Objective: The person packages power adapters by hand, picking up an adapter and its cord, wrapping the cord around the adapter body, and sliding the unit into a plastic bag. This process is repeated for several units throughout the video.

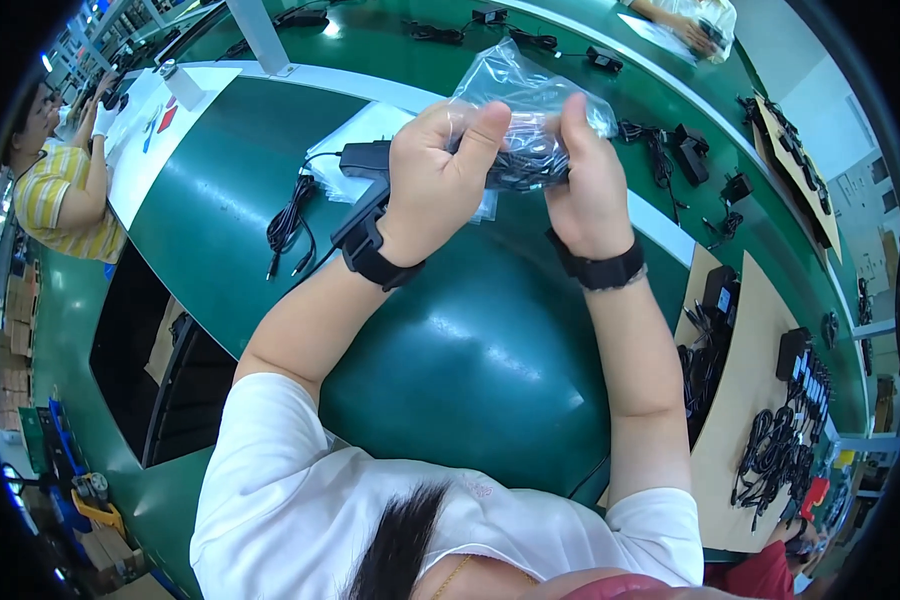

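Note:
Above the green table, both my hands are closed on a clear plastic bag (pixel 505 80) with a dark coiled cable (pixel 522 172) inside. My left hand (pixel 440 170) grips its left side, thumb up. On the other side my right hand (pixel 592 180) pinches the bag, thumb also up. Behind my left hand lies a black power adapter (pixel 365 158), partly hidden by it. A bundled black cable (pixel 288 225) rests to the left of that. Flat clear bags (pixel 355 130) and white sheets are under and behind my hands. Each wrist wears a black band.
Cardboard sheets (pixel 735 430) on the right carry black adapters and bundled cables (pixel 770 450). More adapters (pixel 690 150) lie along the far green belt. A black bin (pixel 160 370) stands at the left edge. Co-workers sit at the far left, far right and lower right.

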A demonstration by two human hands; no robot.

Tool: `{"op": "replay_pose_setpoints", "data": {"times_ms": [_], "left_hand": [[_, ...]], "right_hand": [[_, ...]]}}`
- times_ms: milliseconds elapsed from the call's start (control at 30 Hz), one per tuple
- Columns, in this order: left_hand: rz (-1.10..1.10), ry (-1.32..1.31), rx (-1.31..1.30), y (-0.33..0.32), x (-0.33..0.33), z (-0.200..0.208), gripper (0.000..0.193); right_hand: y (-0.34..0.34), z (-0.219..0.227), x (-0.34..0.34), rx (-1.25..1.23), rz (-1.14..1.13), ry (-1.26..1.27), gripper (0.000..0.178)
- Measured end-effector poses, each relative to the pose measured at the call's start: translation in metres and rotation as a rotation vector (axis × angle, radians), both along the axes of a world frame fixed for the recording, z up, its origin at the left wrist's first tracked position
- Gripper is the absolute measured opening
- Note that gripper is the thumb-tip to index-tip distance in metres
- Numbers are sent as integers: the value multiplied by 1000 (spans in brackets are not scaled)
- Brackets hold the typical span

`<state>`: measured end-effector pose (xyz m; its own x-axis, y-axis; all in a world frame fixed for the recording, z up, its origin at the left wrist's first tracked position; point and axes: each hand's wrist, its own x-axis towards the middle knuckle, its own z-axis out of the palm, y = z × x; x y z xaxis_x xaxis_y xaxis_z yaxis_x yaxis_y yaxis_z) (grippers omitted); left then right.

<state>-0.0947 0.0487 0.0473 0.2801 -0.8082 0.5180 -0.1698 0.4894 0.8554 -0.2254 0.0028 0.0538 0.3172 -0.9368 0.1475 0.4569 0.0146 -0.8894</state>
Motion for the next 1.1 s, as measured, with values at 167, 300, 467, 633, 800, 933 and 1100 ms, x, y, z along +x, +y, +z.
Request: {"op": "replay_pose_setpoints", "data": {"times_ms": [167,300,467,633,800,933,1100], "left_hand": [[14,-165,-352,5,8,0,21],[-196,162,-146,-1,10,4,20],[-347,434,137,-13,9,2,23],[-712,552,279,-9,11,11,39],[-377,291,238,-17,10,3,35],[-462,594,294,-22,18,1,24],[-388,583,331,-25,17,-2,20]], "right_hand": [[3,13,-3,270,350,-21,46],[-4,5,-10,189,221,-4,44],[-15,1,-16,-193,-20,64,43],[-4,4,-13,-315,-77,164,40],[-2,-5,-2,-709,-231,293,27],[-9,-6,-6,-988,-252,390,19],[-13,-6,-9,-1156,-220,450,16]]}}
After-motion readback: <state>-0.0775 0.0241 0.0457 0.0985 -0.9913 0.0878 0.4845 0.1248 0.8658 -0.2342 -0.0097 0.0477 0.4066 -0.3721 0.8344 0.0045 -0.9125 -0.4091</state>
